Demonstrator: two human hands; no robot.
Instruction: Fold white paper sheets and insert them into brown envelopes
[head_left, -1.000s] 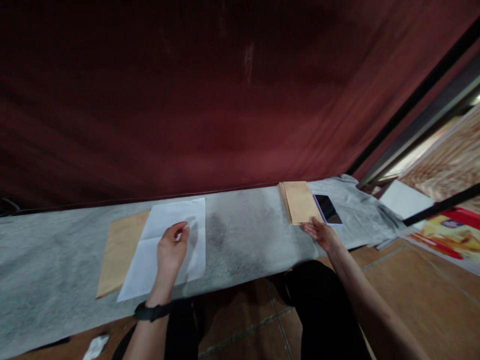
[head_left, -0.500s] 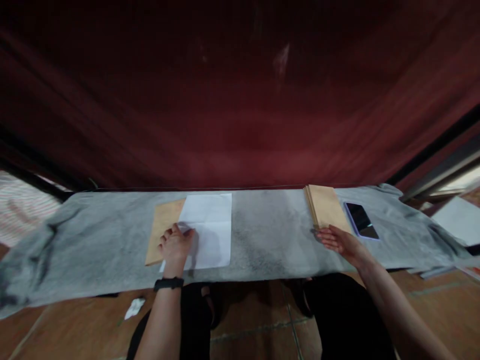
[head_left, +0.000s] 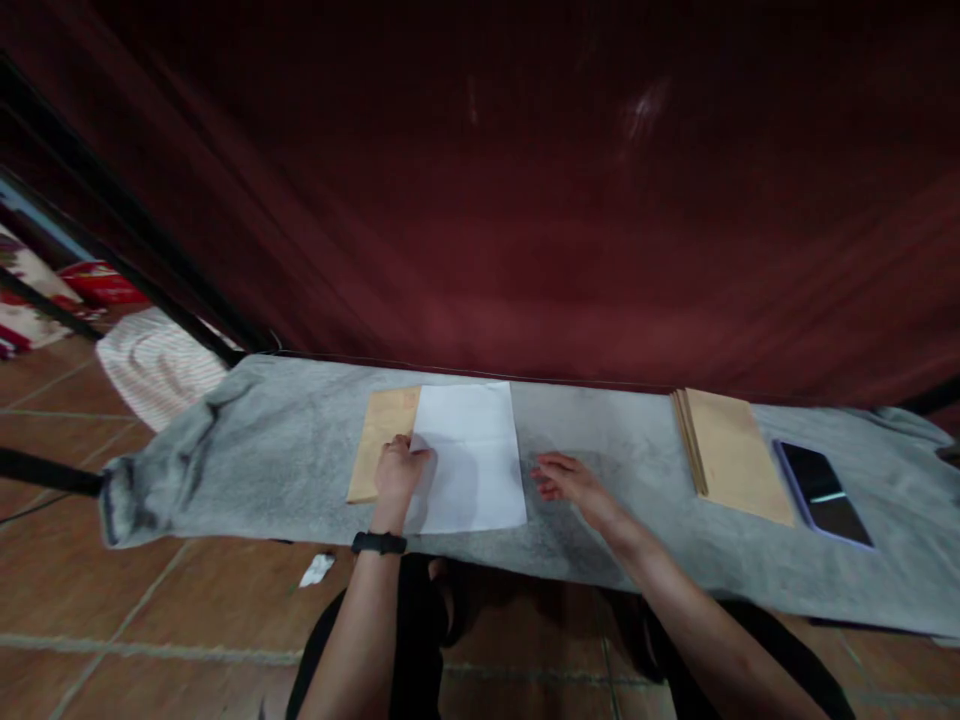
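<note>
My left hand [head_left: 397, 472] rests on a brown paper envelope [head_left: 366, 462], at the left edge of a white sheet of paper [head_left: 474, 450]. Its fingers are loosely bent, and the thumb is apart from them, over the sheet. The sheet lies flat and overlaps the envelope's right part. My right hand [head_left: 566, 478] is over the grey cloth, just right of the sheet and apart from it. Nothing shows in its loosely bent fingers. Farther right lies a stack of brown envelopes [head_left: 735, 450].
A phone in a purple case [head_left: 826, 492] lies right of the stack. Grey cloth [head_left: 262, 450] covers the long narrow surface, with a dark red panel [head_left: 487, 250] behind it. A striped cloth [head_left: 165, 365] hangs at the left. Crumpled white tissue [head_left: 317, 569] lies on the tiled floor.
My right hand has moved left, away from the envelope stack to beside the white sheet. My left hand stays at the sheet's left edge. The view has turned left.
</note>
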